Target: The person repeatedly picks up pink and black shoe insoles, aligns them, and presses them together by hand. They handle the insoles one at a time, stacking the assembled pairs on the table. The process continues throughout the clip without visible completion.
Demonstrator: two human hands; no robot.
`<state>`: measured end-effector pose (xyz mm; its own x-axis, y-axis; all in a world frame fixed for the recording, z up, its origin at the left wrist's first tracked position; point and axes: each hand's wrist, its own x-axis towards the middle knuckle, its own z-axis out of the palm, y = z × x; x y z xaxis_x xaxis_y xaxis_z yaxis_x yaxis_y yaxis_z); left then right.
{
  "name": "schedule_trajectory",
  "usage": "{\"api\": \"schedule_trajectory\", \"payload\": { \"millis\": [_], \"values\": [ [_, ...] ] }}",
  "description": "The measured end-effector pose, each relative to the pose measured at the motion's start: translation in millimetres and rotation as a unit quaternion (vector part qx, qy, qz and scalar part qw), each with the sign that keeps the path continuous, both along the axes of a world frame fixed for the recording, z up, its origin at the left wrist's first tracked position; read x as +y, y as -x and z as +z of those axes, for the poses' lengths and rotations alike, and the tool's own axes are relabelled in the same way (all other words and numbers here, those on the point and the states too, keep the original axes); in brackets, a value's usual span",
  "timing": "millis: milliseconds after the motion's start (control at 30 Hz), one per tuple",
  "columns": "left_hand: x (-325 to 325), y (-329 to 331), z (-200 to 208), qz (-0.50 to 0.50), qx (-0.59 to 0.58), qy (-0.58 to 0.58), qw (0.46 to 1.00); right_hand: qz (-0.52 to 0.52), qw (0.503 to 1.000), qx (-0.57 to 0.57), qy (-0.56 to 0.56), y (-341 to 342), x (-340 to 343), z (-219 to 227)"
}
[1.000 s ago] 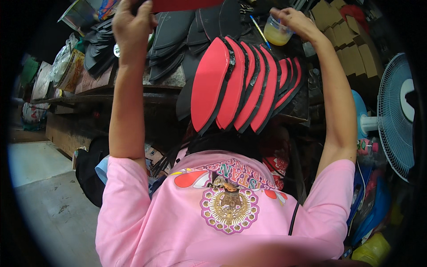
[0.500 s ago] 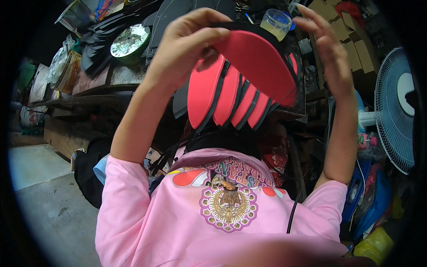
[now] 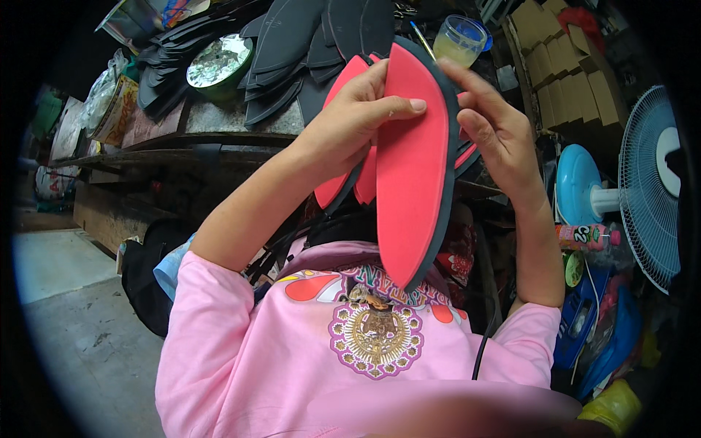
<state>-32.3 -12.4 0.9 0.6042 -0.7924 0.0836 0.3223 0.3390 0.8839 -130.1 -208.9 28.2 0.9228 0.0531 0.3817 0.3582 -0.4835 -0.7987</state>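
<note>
the red-faced panel (image 3: 412, 175) is at frame centre, its red layer and dark backing already together. left hand (image 3: 347, 120): grip clamped on the panel's left edge, thumb across the red face. right hand (image 3: 504, 139): grip apart, index fingertip at the dark edge; contact cannot be told. behind, similar pieces (image 3: 332, 193) are likewise layered. upper centre, dark sheets (image 3: 288, 44) on the worktop (image 3: 281, 122) appear not yet faced.

- Left forearm (image 3: 270, 188): angled upward and inward from a bent elbow.
- Left hand (image 3: 358, 109): closed in a pinch grip; thumb (image 3: 398, 109) laid out straight, pointed rightward; fingers mostly hidden.
- Right forearm (image 3: 539, 241): held nearly upright, elbow bent.
- Right hand (image 3: 507, 139): raised beside the left; index finger (image 3: 471, 86) extended upward and leftward, thumb held apart from it; grip left loose.
</note>
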Motion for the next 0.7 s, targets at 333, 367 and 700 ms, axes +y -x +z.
{"api": "schedule_trajectory", "payload": {
  "millis": [333,367,700],
  "values": [
    [11,-3,11,-0.113,0.015,-0.025,0.993,0.062,0.998,-0.005,-0.012,-21,-10,-16],
    [12,-4,10,-0.121,0.023,-0.018,0.992,0.066,0.998,0.002,-0.01,-20,-9,-14],
    [15,-31,-7,-0.043,0.108,0.058,0.992,0.161,0.984,-0.007,0.075,2,5,-15]
  ]
}}
